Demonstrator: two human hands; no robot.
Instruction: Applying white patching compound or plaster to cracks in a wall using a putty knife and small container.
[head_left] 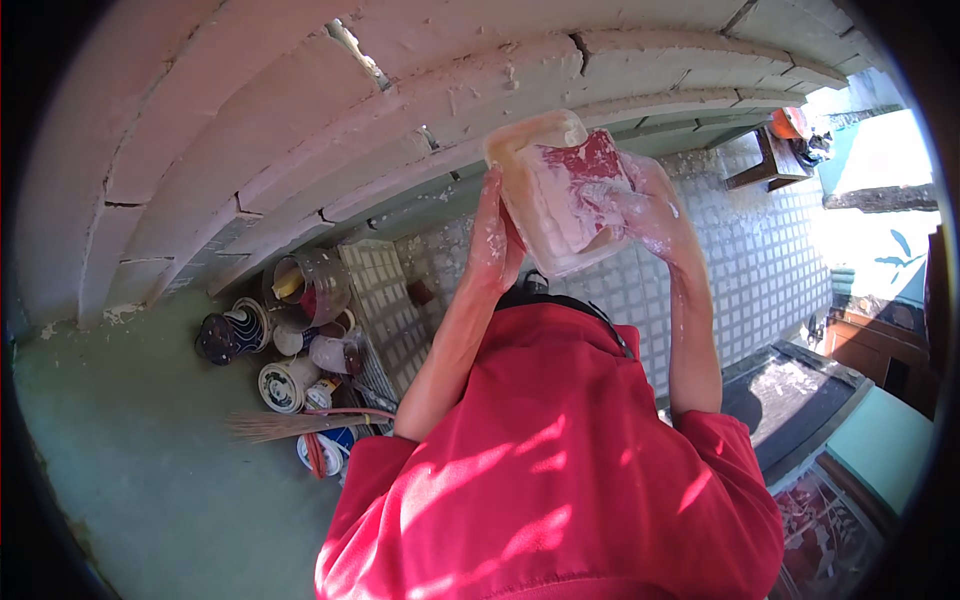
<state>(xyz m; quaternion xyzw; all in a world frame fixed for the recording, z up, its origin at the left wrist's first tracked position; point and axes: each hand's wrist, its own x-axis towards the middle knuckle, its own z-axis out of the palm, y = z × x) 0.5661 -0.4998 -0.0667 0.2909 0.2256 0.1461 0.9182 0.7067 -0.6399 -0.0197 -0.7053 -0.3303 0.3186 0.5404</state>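
In front of my chest, tilted toward me, is a translucent rectangular plastic tub (522, 182) coated with white paste. My left hand (497, 235) grips its left side, with the fingers partly hidden behind it. White smears cover my right hand (645, 205), which is closed at the tub's right side. A flat red piece (592, 155), streaked with the same paste, lies against the inside of the tub under my right fingers. How far those fingers wrap round it is hard to see.
A stepped, plank-like wall (400, 110) with open gaps curves across the top. At left stand several paint buckets (288, 386) and a stick broom (280, 425). Tiled floor (740, 250) spreads below, with a wooden stool (768, 162) at far right and a dark-topped table (790, 400) near right.
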